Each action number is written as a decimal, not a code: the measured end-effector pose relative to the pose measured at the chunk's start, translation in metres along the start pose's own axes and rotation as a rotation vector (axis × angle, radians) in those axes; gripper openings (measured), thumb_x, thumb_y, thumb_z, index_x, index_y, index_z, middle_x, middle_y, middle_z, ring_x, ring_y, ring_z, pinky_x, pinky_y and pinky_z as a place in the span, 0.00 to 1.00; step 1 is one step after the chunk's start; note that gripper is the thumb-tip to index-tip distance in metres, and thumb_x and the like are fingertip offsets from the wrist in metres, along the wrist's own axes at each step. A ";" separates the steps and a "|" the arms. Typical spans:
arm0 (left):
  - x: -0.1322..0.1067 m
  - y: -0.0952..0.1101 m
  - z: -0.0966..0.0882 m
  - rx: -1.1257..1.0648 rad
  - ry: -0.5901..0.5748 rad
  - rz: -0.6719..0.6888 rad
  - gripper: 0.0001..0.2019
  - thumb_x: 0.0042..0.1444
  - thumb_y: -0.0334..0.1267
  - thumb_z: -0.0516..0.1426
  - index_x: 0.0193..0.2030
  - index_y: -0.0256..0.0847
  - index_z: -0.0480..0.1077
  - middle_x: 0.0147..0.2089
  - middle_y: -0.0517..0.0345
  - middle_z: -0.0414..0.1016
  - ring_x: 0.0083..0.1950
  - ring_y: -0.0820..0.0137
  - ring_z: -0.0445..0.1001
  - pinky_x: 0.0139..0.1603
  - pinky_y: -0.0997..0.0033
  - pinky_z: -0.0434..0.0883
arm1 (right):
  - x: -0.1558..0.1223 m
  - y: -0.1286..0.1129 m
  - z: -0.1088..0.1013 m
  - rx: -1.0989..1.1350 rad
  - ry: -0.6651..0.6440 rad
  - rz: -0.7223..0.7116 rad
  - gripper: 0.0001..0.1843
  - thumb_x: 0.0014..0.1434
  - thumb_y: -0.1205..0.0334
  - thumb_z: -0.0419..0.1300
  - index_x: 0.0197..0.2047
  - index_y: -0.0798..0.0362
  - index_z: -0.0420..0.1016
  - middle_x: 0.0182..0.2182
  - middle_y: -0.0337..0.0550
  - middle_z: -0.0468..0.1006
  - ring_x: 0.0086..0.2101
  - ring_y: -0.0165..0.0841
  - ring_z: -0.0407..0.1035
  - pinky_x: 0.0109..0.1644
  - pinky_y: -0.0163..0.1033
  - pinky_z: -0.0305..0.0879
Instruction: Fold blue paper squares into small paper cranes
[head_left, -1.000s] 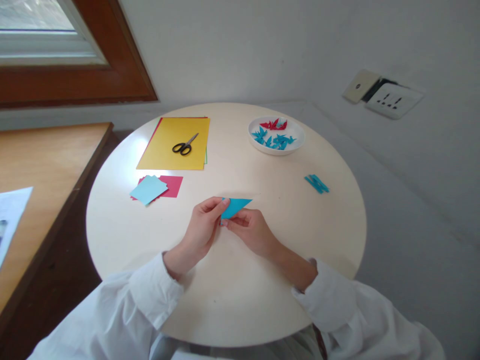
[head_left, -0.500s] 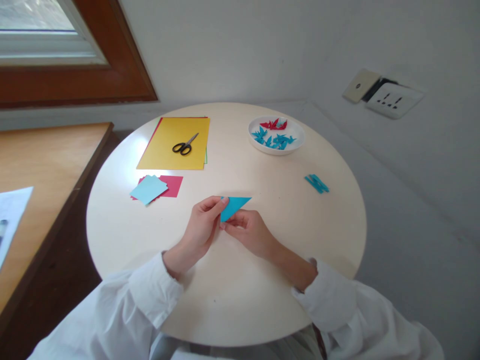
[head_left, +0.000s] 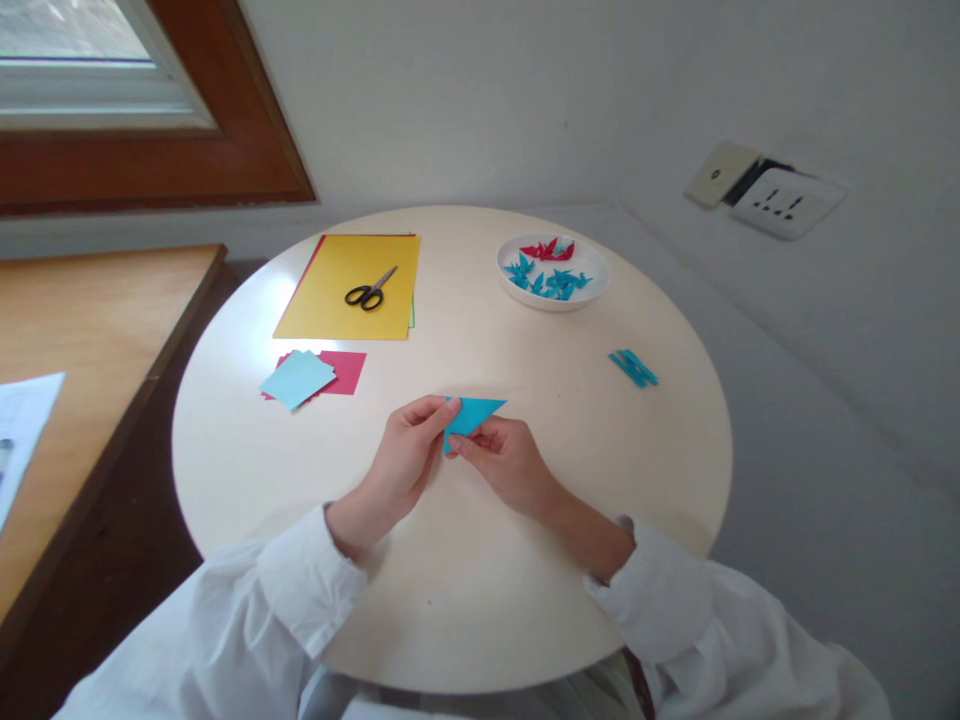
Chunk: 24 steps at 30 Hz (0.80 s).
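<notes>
A blue paper triangle (head_left: 474,413), folded from a sheet, is held between both hands above the round white table. My left hand (head_left: 409,445) pinches its upper left corner, thumb on top. With thumb and fingers, my right hand (head_left: 510,462) grips the lower corner; some of those fingers are hidden behind the paper. To the left lie small square sheets, a light blue stack (head_left: 298,380) over pink ones (head_left: 346,372).
Black-handled scissors (head_left: 367,291) rest on yellow paper sheets (head_left: 330,290) at the back left. A white round dish (head_left: 555,304) holds red and blue folded paper cranes. Several blue paper strips (head_left: 634,367) lie at the right. A wooden desk (head_left: 112,310) stands at left.
The paper triangle has shifted slightly right and down. My right thumb has moved up onto the front of its lower corner. My left hand keeps its pinch.
</notes>
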<state>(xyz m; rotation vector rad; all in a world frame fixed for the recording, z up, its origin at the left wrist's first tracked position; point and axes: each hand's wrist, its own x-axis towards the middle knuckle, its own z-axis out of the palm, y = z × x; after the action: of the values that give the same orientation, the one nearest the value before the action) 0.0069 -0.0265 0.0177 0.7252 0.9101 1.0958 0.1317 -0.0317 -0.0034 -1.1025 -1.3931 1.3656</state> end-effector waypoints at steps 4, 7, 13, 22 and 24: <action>0.000 0.001 0.001 0.002 -0.022 -0.006 0.12 0.46 0.41 0.63 0.21 0.36 0.69 0.19 0.63 0.65 0.23 0.77 0.63 0.26 0.75 0.61 | 0.000 -0.002 -0.001 -0.002 -0.001 0.004 0.08 0.48 0.57 0.61 0.25 0.53 0.74 0.25 0.40 0.78 0.27 0.31 0.70 0.33 0.37 0.65; -0.001 0.002 0.003 -0.001 -0.035 0.008 0.12 0.46 0.41 0.63 0.21 0.36 0.69 0.19 0.62 0.66 0.23 0.76 0.63 0.26 0.74 0.62 | 0.000 -0.004 -0.003 -0.036 0.051 0.017 0.14 0.51 0.52 0.59 0.24 0.54 0.73 0.22 0.40 0.76 0.23 0.29 0.67 0.28 0.35 0.63; 0.000 0.001 0.001 0.037 -0.065 0.009 0.12 0.49 0.42 0.61 0.22 0.35 0.70 0.22 0.60 0.69 0.26 0.75 0.65 0.29 0.73 0.63 | 0.001 -0.006 -0.006 -0.088 0.117 -0.044 0.17 0.52 0.49 0.57 0.21 0.53 0.69 0.19 0.39 0.72 0.22 0.29 0.64 0.27 0.35 0.61; 0.000 0.002 0.000 0.074 0.054 -0.007 0.12 0.43 0.43 0.64 0.22 0.36 0.70 0.22 0.61 0.68 0.25 0.76 0.64 0.28 0.76 0.61 | 0.004 -0.010 -0.010 -0.057 0.222 -0.068 0.16 0.51 0.49 0.58 0.21 0.52 0.65 0.19 0.35 0.66 0.22 0.27 0.58 0.25 0.33 0.58; 0.000 0.003 0.002 0.141 0.032 0.010 0.12 0.42 0.42 0.65 0.23 0.36 0.71 0.23 0.60 0.68 0.27 0.75 0.65 0.28 0.75 0.61 | 0.004 -0.009 -0.011 -0.050 0.235 -0.084 0.17 0.51 0.49 0.58 0.20 0.52 0.63 0.18 0.34 0.63 0.22 0.26 0.56 0.25 0.33 0.56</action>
<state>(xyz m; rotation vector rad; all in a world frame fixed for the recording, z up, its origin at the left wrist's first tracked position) 0.0072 -0.0261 0.0209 0.8303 1.0196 1.0626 0.1418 -0.0252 0.0063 -1.1832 -1.2917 1.1083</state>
